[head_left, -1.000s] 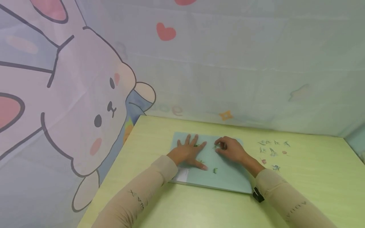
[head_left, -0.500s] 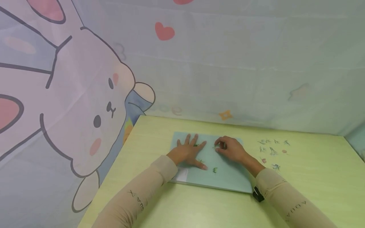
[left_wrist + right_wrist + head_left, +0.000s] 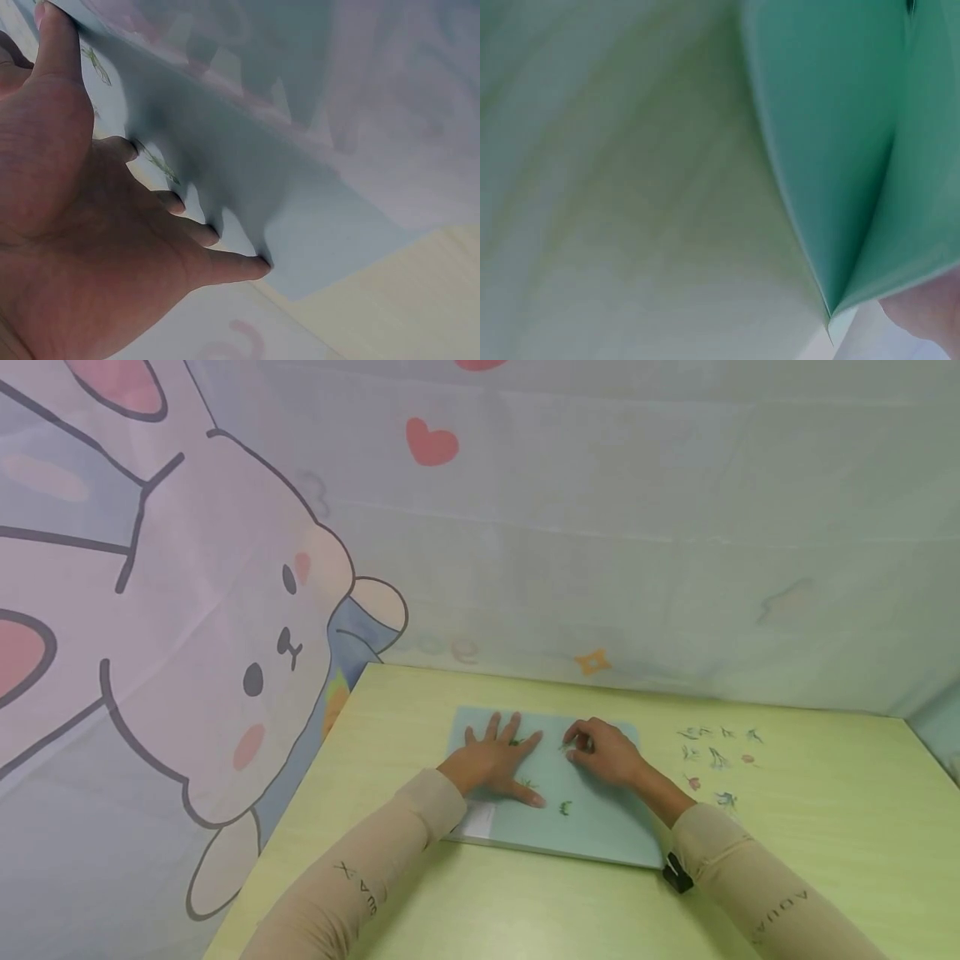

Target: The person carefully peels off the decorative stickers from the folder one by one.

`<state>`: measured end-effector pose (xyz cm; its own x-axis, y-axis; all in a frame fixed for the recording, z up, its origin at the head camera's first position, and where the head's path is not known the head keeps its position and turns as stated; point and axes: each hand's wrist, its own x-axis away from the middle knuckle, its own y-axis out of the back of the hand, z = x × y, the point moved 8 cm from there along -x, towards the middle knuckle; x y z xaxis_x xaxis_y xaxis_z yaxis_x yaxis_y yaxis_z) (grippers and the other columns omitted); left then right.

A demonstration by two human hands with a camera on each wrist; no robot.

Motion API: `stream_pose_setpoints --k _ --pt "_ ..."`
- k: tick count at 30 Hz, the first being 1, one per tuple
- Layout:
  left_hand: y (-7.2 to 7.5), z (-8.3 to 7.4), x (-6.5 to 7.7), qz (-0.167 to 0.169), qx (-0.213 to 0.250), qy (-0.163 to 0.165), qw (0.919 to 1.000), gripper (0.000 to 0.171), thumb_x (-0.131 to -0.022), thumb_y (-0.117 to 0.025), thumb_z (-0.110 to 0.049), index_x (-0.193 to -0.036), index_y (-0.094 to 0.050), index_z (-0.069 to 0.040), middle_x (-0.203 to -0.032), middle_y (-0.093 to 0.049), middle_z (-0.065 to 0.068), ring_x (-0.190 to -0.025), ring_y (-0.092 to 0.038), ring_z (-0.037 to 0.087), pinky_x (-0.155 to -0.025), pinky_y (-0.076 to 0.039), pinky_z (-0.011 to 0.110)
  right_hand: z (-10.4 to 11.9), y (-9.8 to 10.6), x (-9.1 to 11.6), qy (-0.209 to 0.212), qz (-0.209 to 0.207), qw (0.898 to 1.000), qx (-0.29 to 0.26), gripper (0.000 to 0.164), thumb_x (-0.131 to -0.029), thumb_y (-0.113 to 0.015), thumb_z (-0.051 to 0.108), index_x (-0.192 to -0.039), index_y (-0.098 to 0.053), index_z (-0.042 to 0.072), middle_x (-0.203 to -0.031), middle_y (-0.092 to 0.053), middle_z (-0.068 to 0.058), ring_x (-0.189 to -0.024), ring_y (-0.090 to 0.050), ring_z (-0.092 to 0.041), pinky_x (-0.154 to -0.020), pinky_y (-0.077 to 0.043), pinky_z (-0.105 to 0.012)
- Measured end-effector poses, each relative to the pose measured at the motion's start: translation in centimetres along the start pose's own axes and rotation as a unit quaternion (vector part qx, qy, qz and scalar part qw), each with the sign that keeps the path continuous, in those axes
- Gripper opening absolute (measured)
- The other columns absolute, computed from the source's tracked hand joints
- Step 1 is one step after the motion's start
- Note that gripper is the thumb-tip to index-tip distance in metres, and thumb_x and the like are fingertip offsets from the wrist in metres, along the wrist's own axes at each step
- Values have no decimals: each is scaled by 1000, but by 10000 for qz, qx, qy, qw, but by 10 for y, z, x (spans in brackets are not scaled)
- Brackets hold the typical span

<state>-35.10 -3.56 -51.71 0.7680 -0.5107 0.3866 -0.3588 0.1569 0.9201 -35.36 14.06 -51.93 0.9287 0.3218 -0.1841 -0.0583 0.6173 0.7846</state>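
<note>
A pale blue-green folder-like sheet (image 3: 600,827) lies on the table. My left hand (image 3: 491,760) rests on its left half with fingers spread; in the left wrist view that hand (image 3: 112,225) touches the surface with its fingertips. Small green leafy sprigs show around it, one sprig (image 3: 566,808) right of the thumb and another sprig (image 3: 160,165) near the fingertips. At the sheet's upper right, my right hand (image 3: 607,752) has curled fingers and pinches a small green sprig (image 3: 564,747), mostly hidden by the fingertips. The right wrist view shows mainly curved green sheet layers (image 3: 832,150).
On the yellow-green table (image 3: 825,827), several small dried-looking flowers (image 3: 718,758) lie right of the sheet, including a pinkish flower (image 3: 692,782). A black clip-like object (image 3: 677,872) sits by the sheet's front right corner. A printed rabbit curtain (image 3: 225,610) hangs behind and left.
Both hands keep nearly the same place and pose. The head view has shifted very slightly; the sheet and flowers stay put.
</note>
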Motion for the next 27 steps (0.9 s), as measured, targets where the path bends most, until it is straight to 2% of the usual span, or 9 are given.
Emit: stream_pose_setpoints --k 6,13,21,27 --pt "1 0 2 0 79 -36 10000 118 -82 -67 -84 -172 -10 -34 -178 9 11 -162 8 43 -121 -11 76 -1 -1 1 -148 -34 9999 56 14 -99 -74 12 -112 -73 7 -97 -63 -6 -80 -57 -19 -72 -49 -40" --pt "-2 1 -1 -3 11 -19 10000 118 -82 -66 -85 -172 -9 -34 -178 9 12 -162 8 43 -121 -12 75 1 0 2 -78 -75 9998 146 11 -101 -73 12 -111 -72 8 -96 -64 -6 -78 -56 -18 -70 -49 -40" --pt "0 -1 2 53 24 2 10000 118 -83 -66 -84 -172 -8 -34 -178 9 11 -162 9 43 -122 -10 75 -1 3 3 48 -138 9999 9 6 -103 -67 9 -105 -73 10 -94 -65 -2 -80 -57 -16 -73 -48 -39" --pt "1 -1 3 61 47 -24 10000 118 -83 -66 -83 -172 -8 -33 -178 10 11 -162 10 43 -122 -10 75 -5 4 2 -106 -59 9994 -319 7 -104 -67 9 -102 -74 10 -98 -70 -3 -86 -61 -18 -79 -50 -41"
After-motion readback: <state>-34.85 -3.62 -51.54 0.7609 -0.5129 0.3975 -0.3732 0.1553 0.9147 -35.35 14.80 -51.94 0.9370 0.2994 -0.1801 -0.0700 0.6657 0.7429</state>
